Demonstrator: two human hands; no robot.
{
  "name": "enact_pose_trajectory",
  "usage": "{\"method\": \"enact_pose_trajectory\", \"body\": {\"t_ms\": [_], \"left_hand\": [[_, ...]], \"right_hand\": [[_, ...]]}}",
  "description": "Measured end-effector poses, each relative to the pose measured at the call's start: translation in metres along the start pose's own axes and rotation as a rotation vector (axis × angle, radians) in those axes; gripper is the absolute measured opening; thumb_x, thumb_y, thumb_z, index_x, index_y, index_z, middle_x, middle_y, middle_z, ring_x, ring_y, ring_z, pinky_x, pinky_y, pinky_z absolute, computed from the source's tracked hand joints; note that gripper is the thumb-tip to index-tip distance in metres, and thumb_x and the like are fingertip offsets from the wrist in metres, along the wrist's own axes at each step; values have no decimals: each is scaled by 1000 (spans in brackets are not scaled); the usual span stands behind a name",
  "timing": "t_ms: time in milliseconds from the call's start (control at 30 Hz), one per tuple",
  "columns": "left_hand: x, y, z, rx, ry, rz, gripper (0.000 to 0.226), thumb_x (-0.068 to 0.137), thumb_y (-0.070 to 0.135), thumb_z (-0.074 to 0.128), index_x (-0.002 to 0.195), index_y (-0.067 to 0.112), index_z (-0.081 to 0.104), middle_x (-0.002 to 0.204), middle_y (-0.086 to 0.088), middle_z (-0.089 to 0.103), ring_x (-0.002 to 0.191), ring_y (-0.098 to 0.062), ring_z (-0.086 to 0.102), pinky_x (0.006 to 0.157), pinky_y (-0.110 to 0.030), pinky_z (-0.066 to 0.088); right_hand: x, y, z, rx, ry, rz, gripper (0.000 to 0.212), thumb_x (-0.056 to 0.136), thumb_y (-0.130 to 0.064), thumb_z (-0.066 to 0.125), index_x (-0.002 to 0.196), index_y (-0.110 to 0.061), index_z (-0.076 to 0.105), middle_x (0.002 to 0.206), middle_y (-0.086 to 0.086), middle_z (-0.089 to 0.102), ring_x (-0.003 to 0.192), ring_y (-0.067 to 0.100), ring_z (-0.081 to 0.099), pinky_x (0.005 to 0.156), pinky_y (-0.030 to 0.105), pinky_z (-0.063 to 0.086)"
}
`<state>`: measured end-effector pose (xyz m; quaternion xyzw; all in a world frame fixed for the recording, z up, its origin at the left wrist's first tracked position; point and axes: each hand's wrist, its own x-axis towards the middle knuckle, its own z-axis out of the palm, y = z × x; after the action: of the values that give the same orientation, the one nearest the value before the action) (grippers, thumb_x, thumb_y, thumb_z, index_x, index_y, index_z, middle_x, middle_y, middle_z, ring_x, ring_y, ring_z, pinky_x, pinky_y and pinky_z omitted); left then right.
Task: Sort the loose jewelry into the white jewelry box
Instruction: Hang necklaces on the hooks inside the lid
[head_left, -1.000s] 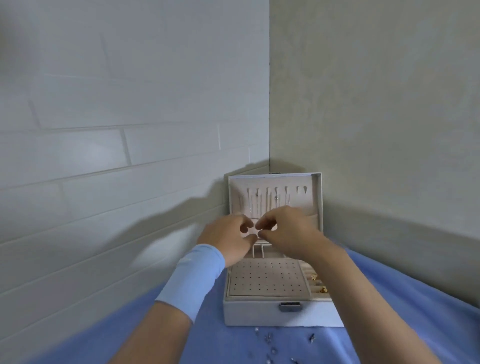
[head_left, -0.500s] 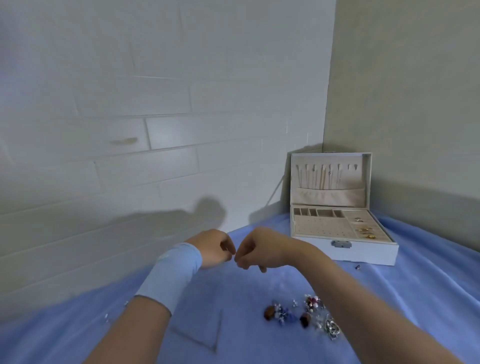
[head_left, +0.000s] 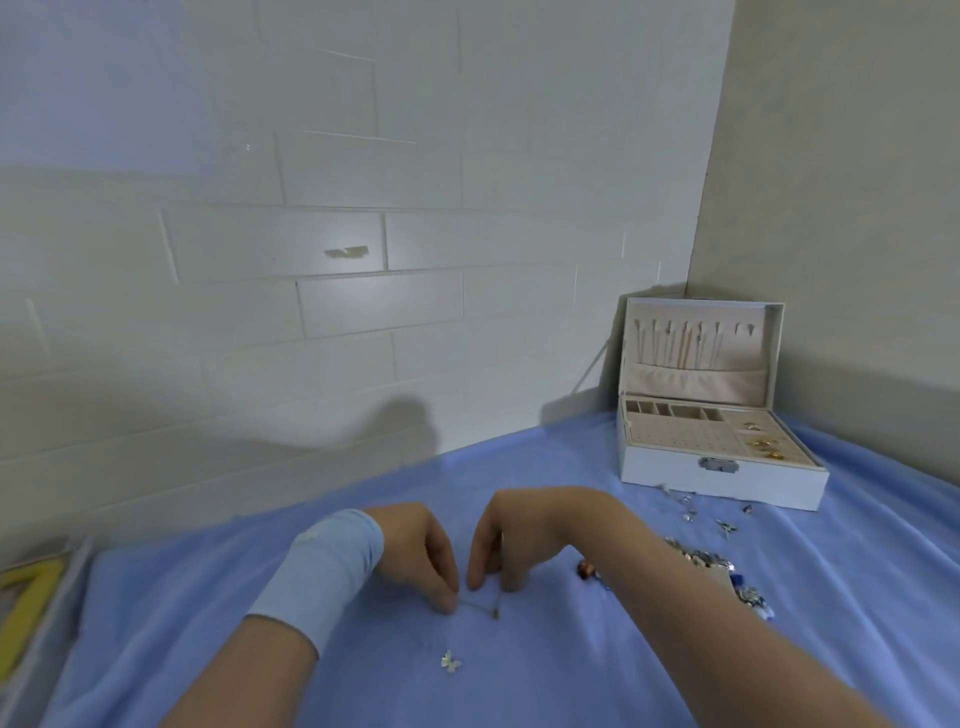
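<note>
Head view looks down on both my hands, close together at the near middle of a surface draped in blue cloth (head_left: 208, 623). My left hand (head_left: 415, 551), with a pale blue wristband (head_left: 322, 571) on the wrist, has its fingers curled down and pinches the left end of a fine chain (head_left: 478, 607) that lies on the cloth. My right hand (head_left: 511, 540) is arched over, its fingertips down beside the chain; I cannot tell whether it has hold of anything. A small butterfly charm (head_left: 450, 661) lies nearer to me, apart from the chain. To the right, partly behind my right forearm, sits a pile of loose jewelry (head_left: 727, 577), with a few scattered pieces (head_left: 691, 506) just in front of the white jewelry box (head_left: 675, 475). It stands open in the far right corner, lid upright, with gold pieces (head_left: 763, 442) in its right compartments. A yellow object (head_left: 26, 608) shows at the left edge.
</note>
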<state>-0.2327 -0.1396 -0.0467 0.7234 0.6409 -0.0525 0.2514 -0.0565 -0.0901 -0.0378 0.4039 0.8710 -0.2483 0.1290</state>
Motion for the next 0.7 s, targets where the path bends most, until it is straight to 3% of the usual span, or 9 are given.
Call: {"method": "enact_pose_trajectory", "body": {"t_ms": [133, 167, 233, 300, 433, 533, 633, 700], "left_hand": [[-2, 4, 4, 25, 27, 38, 17, 78, 36, 79, 95, 31, 78, 71, 28, 63, 70, 8, 56, 63, -6, 40], [-2, 5, 3, 16, 41, 40, 15, 78, 36, 79, 93, 32, 78, 71, 27, 63, 70, 8, 56, 63, -6, 41], [-3, 4, 1, -31, 89, 33, 5, 78, 37, 78, 81, 34, 75, 76, 24, 67, 76, 5, 60, 70, -10, 45], [-2, 5, -2, -108, 142, 44, 9, 79, 34, 77, 73, 31, 71, 81, 16, 71, 76, 0, 64, 72, -15, 49], [0, 23, -5, -337, 167, 158, 8, 87, 17, 68, 80, 19, 69, 75, 1, 71, 65, -12, 64, 71, -26, 57], [0, 40, -14, -455, 232, 196, 8, 88, 13, 67, 89, 7, 71, 78, -5, 73, 67, -15, 67, 70, -28, 60], [0, 56, -28, -496, 270, 225, 7, 86, 14, 70, 89, 9, 73, 81, -4, 76, 66, -14, 69, 67, -28, 60], [2, 67, -38, -503, 275, 244, 6, 87, 16, 71, 88, 10, 72, 81, -3, 77, 65, -14, 70, 64, -27, 59]], "right_hand": [[1, 9, 6, 33, 32, 60, 21, 72, -28, 85, 87, -42, 80, 85, -16, 72, 91, 11, 66, 88, 47, 59], [0, 12, 6, 45, 47, 66, 19, 71, -31, 86, 86, -41, 80, 83, -15, 73, 88, 11, 67, 87, 47, 60], [-8, 15, 4, 45, 71, 47, 16, 76, -29, 84, 92, -33, 81, 79, -14, 72, 76, 10, 64, 81, 33, 59], [-17, 19, 1, 27, 112, 41, 15, 84, -25, 77, 99, -26, 81, 83, -10, 71, 67, 10, 62, 77, 27, 54], [-31, 22, -2, 188, 217, 29, 33, 90, -13, 52, 107, -27, 77, 105, -5, 74, 77, 9, 65, 80, 25, 54], [-38, 24, -6, 385, 254, -32, 20, 87, -23, 66, 101, -25, 80, 97, -3, 76, 88, 4, 65, 88, 31, 55], [-46, 31, -14, 466, 366, -45, 8, 80, -33, 80, 87, -29, 81, 81, -4, 76, 73, -1, 60, 78, 25, 48], [-53, 39, -20, 507, 426, -41, 6, 78, -32, 83, 83, -29, 82, 76, -5, 75, 73, 2, 60, 78, 27, 45]]}}
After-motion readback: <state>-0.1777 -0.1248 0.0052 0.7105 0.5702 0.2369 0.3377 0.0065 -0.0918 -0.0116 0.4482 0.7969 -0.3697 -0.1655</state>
